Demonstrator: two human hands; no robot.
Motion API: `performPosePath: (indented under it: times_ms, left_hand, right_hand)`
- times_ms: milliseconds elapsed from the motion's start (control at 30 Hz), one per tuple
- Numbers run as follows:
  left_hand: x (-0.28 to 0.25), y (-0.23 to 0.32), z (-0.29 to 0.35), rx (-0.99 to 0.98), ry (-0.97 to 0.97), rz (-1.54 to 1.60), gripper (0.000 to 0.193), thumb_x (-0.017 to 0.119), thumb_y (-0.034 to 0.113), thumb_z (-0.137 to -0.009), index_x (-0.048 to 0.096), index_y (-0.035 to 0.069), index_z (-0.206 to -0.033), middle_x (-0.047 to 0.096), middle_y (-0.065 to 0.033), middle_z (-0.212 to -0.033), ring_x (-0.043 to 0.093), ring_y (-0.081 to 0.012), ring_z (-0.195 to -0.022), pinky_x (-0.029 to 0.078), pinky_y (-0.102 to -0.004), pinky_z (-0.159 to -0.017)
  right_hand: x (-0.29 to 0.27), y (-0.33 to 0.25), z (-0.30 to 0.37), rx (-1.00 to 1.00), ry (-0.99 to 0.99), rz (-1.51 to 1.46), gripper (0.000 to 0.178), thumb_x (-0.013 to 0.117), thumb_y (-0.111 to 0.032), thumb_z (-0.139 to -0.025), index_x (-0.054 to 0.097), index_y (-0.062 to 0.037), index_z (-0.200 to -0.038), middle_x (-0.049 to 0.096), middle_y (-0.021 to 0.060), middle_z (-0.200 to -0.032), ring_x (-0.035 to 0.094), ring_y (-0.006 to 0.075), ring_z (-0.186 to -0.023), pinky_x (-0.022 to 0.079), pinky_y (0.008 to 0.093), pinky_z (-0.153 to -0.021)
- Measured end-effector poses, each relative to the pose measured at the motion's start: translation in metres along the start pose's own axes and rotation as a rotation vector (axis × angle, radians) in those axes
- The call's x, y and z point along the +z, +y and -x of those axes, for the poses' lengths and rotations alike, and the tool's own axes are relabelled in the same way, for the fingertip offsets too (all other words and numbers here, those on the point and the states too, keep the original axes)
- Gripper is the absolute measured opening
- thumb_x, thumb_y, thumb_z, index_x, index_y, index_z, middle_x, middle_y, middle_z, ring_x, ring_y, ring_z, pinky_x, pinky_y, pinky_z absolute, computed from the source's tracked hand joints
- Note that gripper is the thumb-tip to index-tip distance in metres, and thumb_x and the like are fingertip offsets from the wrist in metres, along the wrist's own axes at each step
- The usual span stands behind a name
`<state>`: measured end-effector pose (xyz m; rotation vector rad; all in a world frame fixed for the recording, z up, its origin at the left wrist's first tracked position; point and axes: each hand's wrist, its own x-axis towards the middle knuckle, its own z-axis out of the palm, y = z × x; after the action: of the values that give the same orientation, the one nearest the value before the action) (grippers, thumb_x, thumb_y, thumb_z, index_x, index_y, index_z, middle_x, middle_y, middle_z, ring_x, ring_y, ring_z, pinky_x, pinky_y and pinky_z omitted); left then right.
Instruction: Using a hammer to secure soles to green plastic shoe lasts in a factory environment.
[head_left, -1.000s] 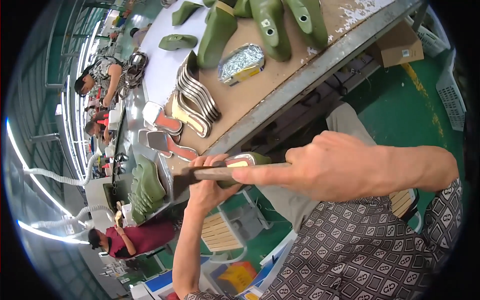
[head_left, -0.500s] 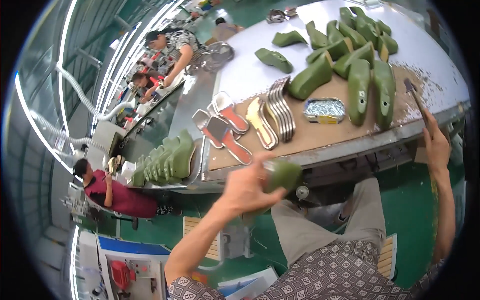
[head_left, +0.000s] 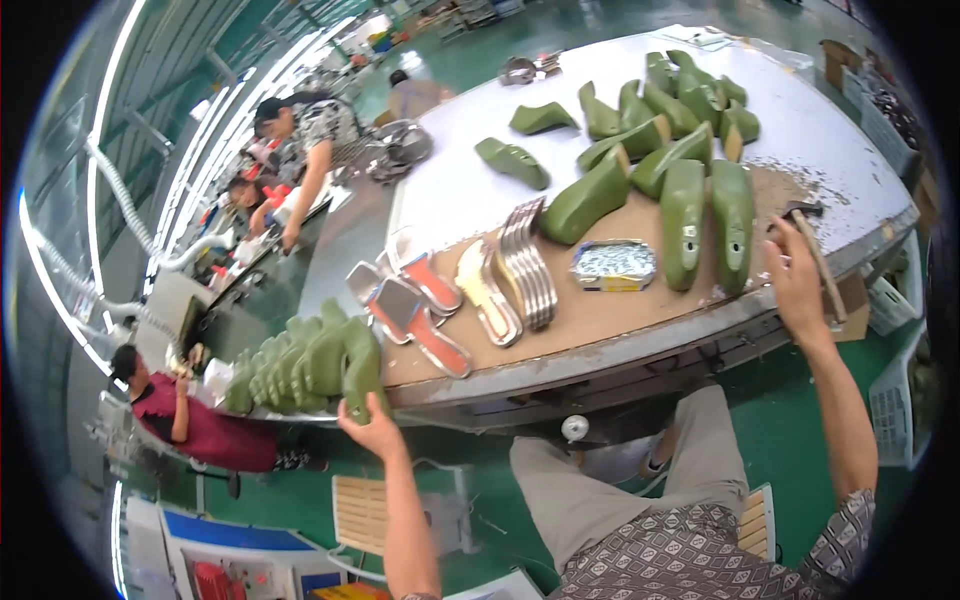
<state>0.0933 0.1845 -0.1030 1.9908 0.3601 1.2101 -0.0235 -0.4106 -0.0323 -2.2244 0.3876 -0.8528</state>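
A large grey-topped workbench (head_left: pixel 460 190) with a brown board fills the centre and upper right of the frame, above a green factory floor (head_left: pixel 800 385). From the lower edge, the left hand (head_left: pixel 372 430) reaches up, fingers wrapped around a green plastic shoe last (head_left: pixel 360 365) at the end of a row at centre left. At the right edge, the right hand (head_left: pixel 797 280) grips a wooden-handled hammer (head_left: pixel 818 255) resting against the bench's edge.
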Motion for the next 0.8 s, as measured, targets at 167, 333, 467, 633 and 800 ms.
performPosePath:
  times_ms: [167,333,467,633,800]
  left_hand:
    - [0.004,-0.038,-0.046,0.039,-0.100,-0.063,0.056,0.073,0.027,-0.086,0.050,-0.005,-0.125,0.056,-0.0241,-0.120,0.054,-0.0342,-0.107,0.043,-0.0420,-0.096]
    - [0.021,0.010,-0.053,0.103,-0.176,-0.200,0.056,0.068,0.021,-0.088,0.044,-0.005,-0.132,0.051,-0.0244,-0.129,0.049,-0.0370,-0.121,0.037,-0.0433,-0.104]
    - [0.049,0.109,-0.009,0.152,-0.442,0.204,0.044,0.063,0.007,-0.086,0.051,-0.006,-0.126,0.055,-0.0233,-0.128,0.053,-0.0344,-0.120,0.040,-0.0418,-0.103]
    - [0.120,0.183,0.068,0.454,-0.826,0.158,0.042,0.064,0.011,-0.087,0.053,-0.005,-0.124,0.059,-0.0250,-0.120,0.059,-0.0372,-0.111,0.045,-0.0413,-0.097]
    - [0.125,0.217,0.108,0.523,-0.827,0.278,0.042,0.064,0.013,-0.088,0.052,-0.006,-0.124,0.059,-0.0251,-0.118,0.058,-0.0380,-0.111,0.045,-0.0420,-0.097]
  right_hand:
    - [0.038,-0.042,-0.016,-0.006,-0.043,0.243,0.069,0.065,-0.043,-0.086,0.047,0.0042,-0.133,0.052,0.0244,-0.127,0.050,0.0367,-0.121,0.038,0.0404,-0.104]
    - [0.063,-0.012,-0.034,0.183,-0.004,0.256,0.077,0.066,-0.035,-0.083,0.035,0.0051,-0.141,0.046,0.0261,-0.135,0.045,0.0392,-0.127,0.038,0.0416,-0.106]
    - [0.043,-0.003,-0.053,0.247,-0.160,0.084,0.082,0.067,-0.019,-0.072,0.031,0.0056,-0.142,0.043,0.0276,-0.139,0.045,0.0377,-0.128,0.038,0.0391,-0.106]
    - [0.021,0.012,-0.054,0.263,-0.227,0.006,0.081,0.066,-0.016,-0.070,0.034,0.0058,-0.141,0.051,0.0267,-0.132,0.051,0.0345,-0.123,0.040,0.0368,-0.103]
    - [0.029,0.010,-0.050,0.400,-0.180,-0.089,0.083,0.067,-0.020,-0.068,0.037,0.0044,-0.141,0.056,0.0252,-0.126,0.056,0.0330,-0.117,0.043,0.0363,-0.099]
